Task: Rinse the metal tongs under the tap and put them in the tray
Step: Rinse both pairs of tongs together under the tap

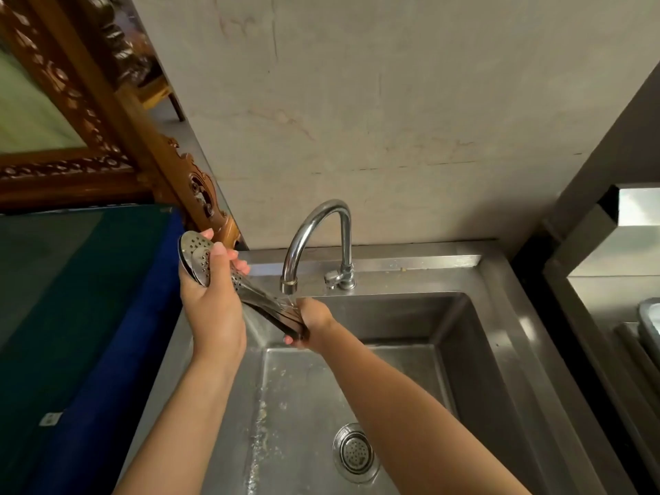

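The metal tongs [257,298] have round perforated heads and lie slanted over the sink's far left corner. My left hand [210,301] grips them near the perforated heads, which stick up at the left. My right hand [314,321] holds the handle end, right under the tap's spout [289,284]. Water runs from the curved chrome tap [321,223] onto the tongs' arms and my right hand. A grey tray [650,323] shows only as a rim at the far right edge.
The steel sink [493,316] has a wet basin and a round drain strainer [355,453]. A blue and green box [82,316] stands close on the left. A carved wooden frame [107,112] leans behind it. A steel counter [589,298] runs along the right.
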